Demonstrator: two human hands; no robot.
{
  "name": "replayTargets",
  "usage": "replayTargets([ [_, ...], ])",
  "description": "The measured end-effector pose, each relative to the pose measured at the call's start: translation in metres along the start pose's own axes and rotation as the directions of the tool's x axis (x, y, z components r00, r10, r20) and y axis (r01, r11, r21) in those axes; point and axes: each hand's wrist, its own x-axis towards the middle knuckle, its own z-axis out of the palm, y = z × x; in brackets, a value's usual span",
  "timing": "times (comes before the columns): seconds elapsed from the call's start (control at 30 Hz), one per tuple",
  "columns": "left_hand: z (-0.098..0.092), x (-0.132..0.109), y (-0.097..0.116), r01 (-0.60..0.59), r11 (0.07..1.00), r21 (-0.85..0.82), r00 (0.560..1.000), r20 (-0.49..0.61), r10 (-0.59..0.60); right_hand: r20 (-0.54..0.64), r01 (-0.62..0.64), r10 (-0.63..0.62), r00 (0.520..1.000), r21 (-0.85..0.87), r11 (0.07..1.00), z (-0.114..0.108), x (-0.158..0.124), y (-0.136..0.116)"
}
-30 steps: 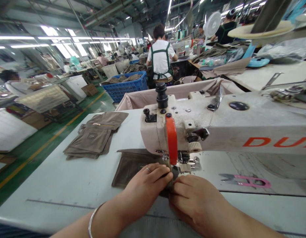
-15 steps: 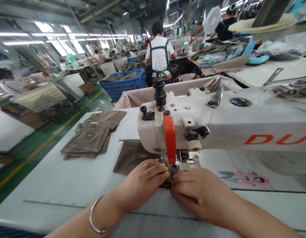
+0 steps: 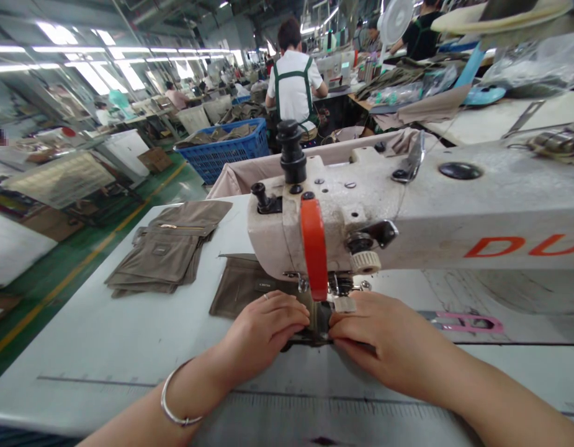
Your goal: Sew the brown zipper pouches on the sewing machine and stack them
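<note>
One basket (image 3: 231,155) holds cloth (image 3: 221,133); left hand (image 3: 265,328) and right hand (image 3: 384,326) touch labelled fabric (image 3: 235,292); whether either grip pinches, unclear.

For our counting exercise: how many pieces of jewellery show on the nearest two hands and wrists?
2: a ring on the left hand, and a silver bracelet around the left wrist. On the right hand, some fingers are hidden, so another ring could be missed.

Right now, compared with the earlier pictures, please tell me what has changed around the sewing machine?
The brown cloth piece has slid farther forward under the sewing machine. The left hand and right hand went forward with it, and a small gap opened between their fingertips. Neither hand visibly let go. The stack of brown pieces and the pink snips stayed in place.
</note>
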Motion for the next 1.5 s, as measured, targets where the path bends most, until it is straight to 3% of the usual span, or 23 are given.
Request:
replayTargets([
  [0.13, 0.0, 0.0, 0.002, 0.029, 1.0, -0.009, 1.0, -0.011, -0.029, 0.006, 0.006, -0.006, 1.0, -0.011, 1.0, -0.001, 0.0, 0.0],
  [0.23, -0.002, -0.001, 0.004, -0.035, 0.997, 0.072, 0.999, -0.003, 0.035, -0.004, -0.033, 0.032, 0.999, -0.063, 0.997, -0.008, -0.001, 0.004],
  [0.3, -0.003, -0.002, 0.006, -0.08, 0.987, 0.14, 0.996, 0.058, 0.072, -0.034, -0.108, 0.104, 0.994, -0.121, 0.987, -0.017, -0.005, 0.011],
  [0.47, -0.008, 0.0, 0.017, 0.06, 0.983, 0.174, 0.977, 0.192, -0.094, -0.14, -0.327, 0.297, 0.945, -0.316, 0.891, -0.033, -0.049, 0.035],
  [0.63, -0.002, -0.001, 0.014, 0.089, 0.977, 0.194, 0.978, 0.171, -0.123, -0.243, -0.275, 0.172, 0.954, -0.491, 0.827, -0.021, -0.112, 0.051],
  [0.8, 0.001, 0.003, 0.007, 0.116, 0.979, 0.167, 0.983, 0.123, -0.137, -0.277, -0.279, 0.148, 0.949, -0.526, 0.804, -0.003, -0.134, 0.054],
  [0.9, -0.001, 0.001, 0.004, 0.123, 0.979, 0.164, 0.978, 0.148, -0.148, -0.381, -0.355, 0.18, 0.907, -0.459, 0.814, -0.002, -0.126, 0.049],
  [1.0, -0.003, -0.001, 0.001, 0.087, 0.98, 0.177, 0.975, 0.185, -0.12, -0.419, -0.417, 0.27, 0.867, -0.315, 0.852, -0.009, -0.1, 0.034],
  [1.07, -0.003, 0.0, 0.001, 0.08, 0.981, 0.175, 0.974, 0.195, -0.114, -0.349, -0.445, 0.36, 0.865, -0.204, 0.872, -0.013, -0.074, 0.019],
  [1.17, -0.002, 0.005, -0.001, 0.108, 0.983, 0.15, 0.986, 0.113, -0.126, -0.115, -0.436, 0.423, 0.899, -0.129, 0.891, -0.013, -0.032, -0.004],
  [1.23, 0.0, 0.007, -0.002, 0.142, 0.985, 0.102, 0.989, 0.032, -0.146, -0.053, -0.365, 0.361, 0.931, -0.129, 0.922, -0.008, -0.01, -0.012],
  [1.33, 0.001, 0.008, -0.004, 0.189, 0.982, 0.027, 0.981, -0.04, -0.188, -0.08, -0.202, 0.193, 0.978, -0.118, 0.972, 0.007, 0.004, -0.011],
  [1.5, 0.0, 0.007, -0.004, 0.214, 0.977, -0.004, 0.977, -0.019, -0.214, -0.17, -0.103, 0.086, 0.982, -0.093, 0.99, 0.023, 0.002, -0.003],
])
